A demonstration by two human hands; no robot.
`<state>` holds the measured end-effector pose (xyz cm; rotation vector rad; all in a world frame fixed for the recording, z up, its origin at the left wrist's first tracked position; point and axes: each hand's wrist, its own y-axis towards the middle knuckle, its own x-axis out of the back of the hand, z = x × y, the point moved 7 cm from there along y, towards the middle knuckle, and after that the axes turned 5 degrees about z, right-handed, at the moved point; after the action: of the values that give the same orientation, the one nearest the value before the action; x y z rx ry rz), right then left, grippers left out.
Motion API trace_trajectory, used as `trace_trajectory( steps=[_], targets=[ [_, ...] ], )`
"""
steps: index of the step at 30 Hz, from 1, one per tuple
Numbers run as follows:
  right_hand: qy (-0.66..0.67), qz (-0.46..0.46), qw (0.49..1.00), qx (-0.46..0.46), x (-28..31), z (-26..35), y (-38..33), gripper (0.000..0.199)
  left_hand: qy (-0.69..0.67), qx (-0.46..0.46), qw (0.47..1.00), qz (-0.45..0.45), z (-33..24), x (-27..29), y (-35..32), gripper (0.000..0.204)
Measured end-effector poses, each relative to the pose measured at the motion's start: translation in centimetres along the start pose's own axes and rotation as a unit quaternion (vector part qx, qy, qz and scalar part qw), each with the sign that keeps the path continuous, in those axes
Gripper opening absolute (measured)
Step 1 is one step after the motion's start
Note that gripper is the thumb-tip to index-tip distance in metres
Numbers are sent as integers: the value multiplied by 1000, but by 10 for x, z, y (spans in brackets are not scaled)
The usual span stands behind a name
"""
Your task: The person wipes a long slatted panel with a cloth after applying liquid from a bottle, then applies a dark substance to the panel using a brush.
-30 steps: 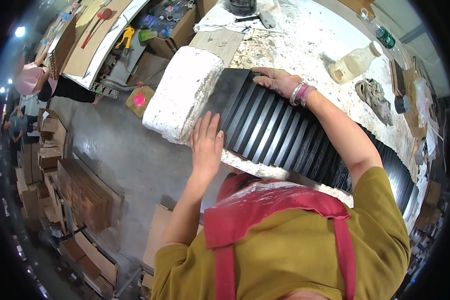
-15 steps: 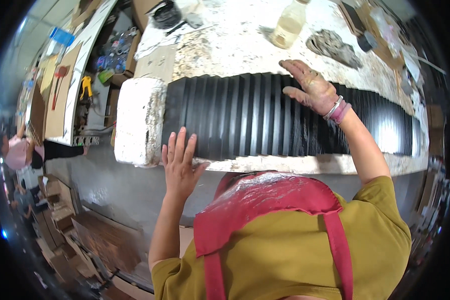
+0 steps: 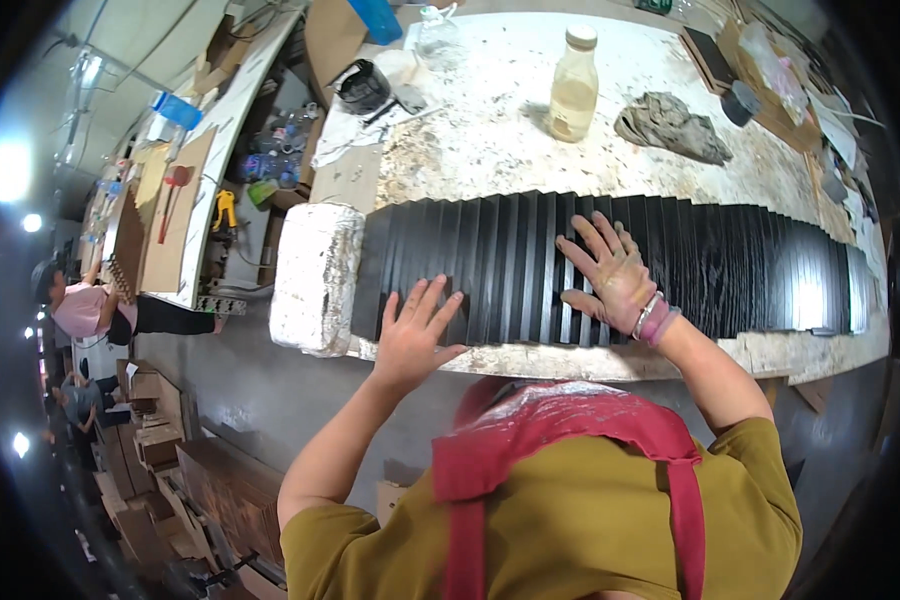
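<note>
You have a long row of thin black slats in front of you, standing on edge and packed face to face so they form one ribbed band. It runs left to right across the near part of the pale, spattered worktop, curving with the lens. The slats' faces are glossy black with a faint wood grain. The row's left end butts against a white, rough-surfaced block that sits at the worktop's left edge.

Pale liquid bottle, grey rag, black tub, white foam block
</note>
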<state>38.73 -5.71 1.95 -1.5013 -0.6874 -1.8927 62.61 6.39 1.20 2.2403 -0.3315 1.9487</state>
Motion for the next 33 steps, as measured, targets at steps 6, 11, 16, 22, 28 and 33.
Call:
trace_trajectory(
  steps=[6,11,16,22,28,33],
  targets=[
    [55,73,996,-3,27,9,17,65,-20,-26,998,48,7,7,-3,72],
    [186,50,980,-45,70,19,87,51,-78,-97,991,-57,54,84,12,52],
    [192,-5,966,-170,55,18,189,31,-170,-40,954,-242,197,137,29,23],
    [211,-37,954,-210,19,0,319,30,-202,50,937,-279,335,151,77,10],
    [139,-39,967,-207,-13,-8,397,54,-109,66,958,-258,393,134,164,13],
    [77,-34,969,-234,-28,9,424,51,-19,57,968,-242,415,117,226,17]
  ],
)
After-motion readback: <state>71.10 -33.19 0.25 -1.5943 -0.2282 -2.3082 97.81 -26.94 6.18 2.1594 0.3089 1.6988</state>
